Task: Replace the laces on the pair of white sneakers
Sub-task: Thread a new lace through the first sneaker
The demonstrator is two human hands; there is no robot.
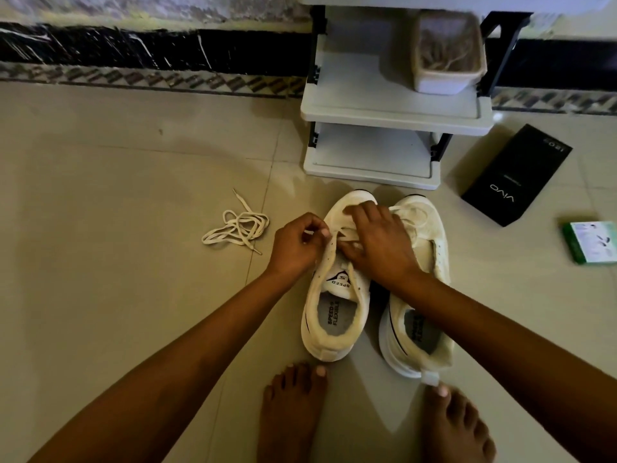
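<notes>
left shoe (pixel 334 289) at 6 o'clock, touching right shoe (pixel 420 295). our left hand (pixel 293 245) pinches the lace (pixel 347 243) at an eyelet; right hand (pixel 380 242) presses the tongue, fingers flat. keep lace untwisted, pull evenly. loose lace (pixel 237 227) at 9.

Two sneakers (pixel 337 295) (pixel 420 295), one loose lace (pixel 237 225), two boxes (pixel 516 175) (pixel 589 242), one rack (pixel 394 105)

Dim, warm indoor light, soft shadows under the arms, wide-angle bending and blur toward the edges.
</notes>
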